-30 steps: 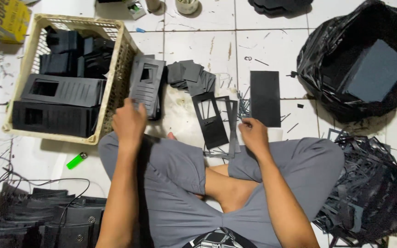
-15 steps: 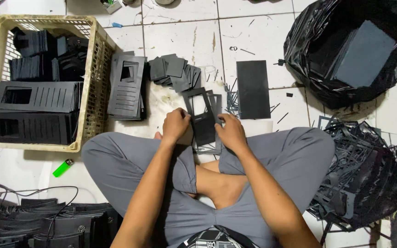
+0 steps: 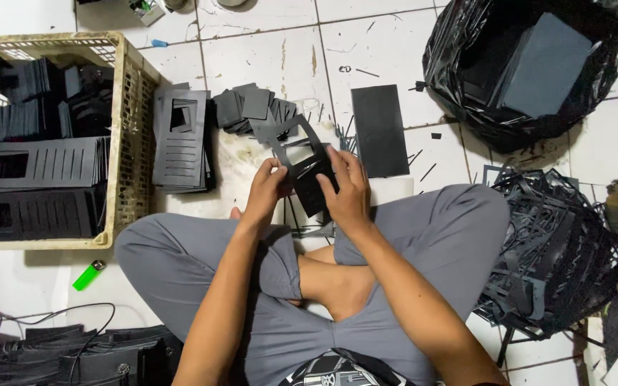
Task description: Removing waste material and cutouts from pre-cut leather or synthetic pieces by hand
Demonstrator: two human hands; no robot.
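two hands are working over crossed legs on the white tiled floor, and the clutter around them is lying in clear heaps. a black plastic bag is sitting open at the upper right with dark flat sheets inside. a cream plastic crate is standing at the left, packed with stacked black slotted panels. a tangle of black offcut frames is sprawling by the right knee. a stack of slotted panels is resting just beside the crate, a plain black sheet is lying ahead of the right hand, and a heap of small black squares is sitting between them. a green lighter is lying near the left knee.

the die-cut black card is being held up between both hands, above the lap and tilted. the left hand is pinching its near left edge, and the right hand is gripping its right side with fingers curled over the face. the card's thin bars are looking fragile; i judge that a hard pull or twist by either hand could be tearing a bar or creasing the panel, and loosened scraps could be dropping into the lap and mixing with the finished pieces close by.
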